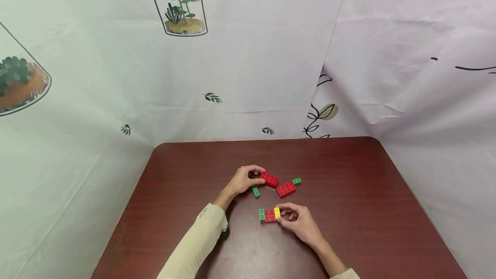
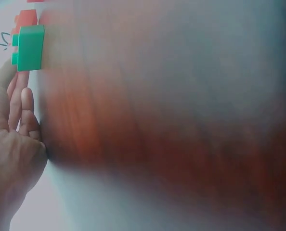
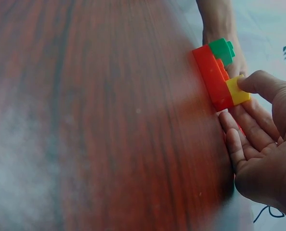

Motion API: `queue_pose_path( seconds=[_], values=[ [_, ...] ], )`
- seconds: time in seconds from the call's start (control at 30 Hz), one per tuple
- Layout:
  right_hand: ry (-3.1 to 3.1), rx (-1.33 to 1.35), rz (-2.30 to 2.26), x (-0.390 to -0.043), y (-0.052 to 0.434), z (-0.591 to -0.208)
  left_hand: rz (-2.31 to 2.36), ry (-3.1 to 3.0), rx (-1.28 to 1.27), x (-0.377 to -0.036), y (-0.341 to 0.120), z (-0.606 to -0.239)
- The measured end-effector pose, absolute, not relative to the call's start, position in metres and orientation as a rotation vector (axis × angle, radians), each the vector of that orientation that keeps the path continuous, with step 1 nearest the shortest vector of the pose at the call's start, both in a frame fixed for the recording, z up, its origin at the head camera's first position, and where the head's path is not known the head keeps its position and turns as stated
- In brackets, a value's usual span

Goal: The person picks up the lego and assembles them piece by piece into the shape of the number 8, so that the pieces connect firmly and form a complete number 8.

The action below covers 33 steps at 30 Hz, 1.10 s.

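Observation:
On the dark red table (image 1: 348, 175), my left hand (image 1: 258, 175) curls its thumb and fingers round the left end of a red brick (image 1: 269, 179). In the left wrist view my left hand (image 2: 18, 120) lies at the left edge, with a small green brick (image 2: 30, 47) just beyond its fingertips; that small green brick (image 1: 256, 192) is just below the hand in the head view. My right hand (image 1: 282, 212) pinches the yellow brick (image 1: 277, 212) at the right end of a flat row with a red brick (image 1: 269, 215) and a green one (image 1: 261, 214). The right wrist view shows the thumb (image 3: 263, 82) on the yellow brick (image 3: 238, 91).
A second loose red brick (image 1: 286, 189) and another small green brick (image 1: 296, 181) lie right of the left hand. White printed curtains (image 1: 248, 76) wall the table at the back and on both sides.

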State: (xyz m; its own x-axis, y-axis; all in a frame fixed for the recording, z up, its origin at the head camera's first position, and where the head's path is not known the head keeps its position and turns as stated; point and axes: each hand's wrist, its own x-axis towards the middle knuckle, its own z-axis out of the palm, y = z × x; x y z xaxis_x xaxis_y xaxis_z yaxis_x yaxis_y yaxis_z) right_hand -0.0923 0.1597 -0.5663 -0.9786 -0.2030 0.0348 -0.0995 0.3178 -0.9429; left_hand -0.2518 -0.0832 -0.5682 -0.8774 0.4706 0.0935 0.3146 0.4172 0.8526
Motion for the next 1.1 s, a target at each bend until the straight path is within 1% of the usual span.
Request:
queue_pose_path(
  seconds=[0.23,0.77,1.1],
  values=[
    [2.469,-0.271,-1.765,-0.093,0.160,-0.567,1.484,2.495,0.696,-0.250,-0.087,-0.568],
    [2.471,-0.260,-1.762,-0.092,0.159,-0.567,1.523,2.483,0.638,-0.238,-0.112,-0.562],
    [2.472,-0.267,-1.772,-0.091,0.159,-0.567,1.582,2.512,0.656,-0.225,-0.114,-0.548]
  ],
)
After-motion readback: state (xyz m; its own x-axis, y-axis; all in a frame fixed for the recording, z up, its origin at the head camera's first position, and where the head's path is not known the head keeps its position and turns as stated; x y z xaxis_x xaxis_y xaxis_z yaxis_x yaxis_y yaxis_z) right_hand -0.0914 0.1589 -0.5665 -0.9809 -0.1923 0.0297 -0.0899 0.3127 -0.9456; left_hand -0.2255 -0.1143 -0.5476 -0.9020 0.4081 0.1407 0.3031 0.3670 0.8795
